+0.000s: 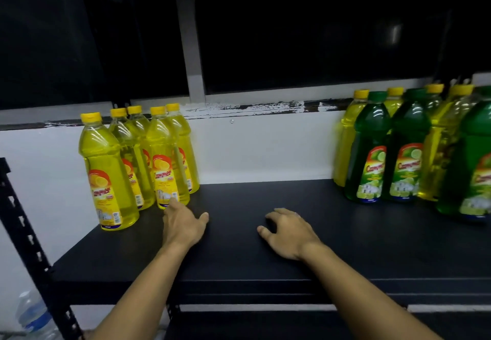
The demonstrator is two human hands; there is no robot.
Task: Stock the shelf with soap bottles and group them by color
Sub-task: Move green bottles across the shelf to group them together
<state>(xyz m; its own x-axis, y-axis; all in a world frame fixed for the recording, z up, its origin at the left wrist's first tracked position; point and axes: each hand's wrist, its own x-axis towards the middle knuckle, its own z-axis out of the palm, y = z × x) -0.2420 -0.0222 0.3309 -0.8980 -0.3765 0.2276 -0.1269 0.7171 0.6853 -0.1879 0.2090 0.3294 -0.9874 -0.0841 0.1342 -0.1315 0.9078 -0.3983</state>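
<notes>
1. Now five yellow plastic soap bottles with yellow caps (138,159) stand together on the left end of the flat black shelf board (265,260).
2. Far to the right on the board, green soap bottles (369,153) and more yellow ones (348,137) stand mixed.
3. On the board, the left hand (183,224) lies loose, holding nothing; its fingertips touch the nearest yellow bottle's bottom.
4. Near it, the right hand (288,233) rests with loosely bent fingers, holding nothing.
</notes>
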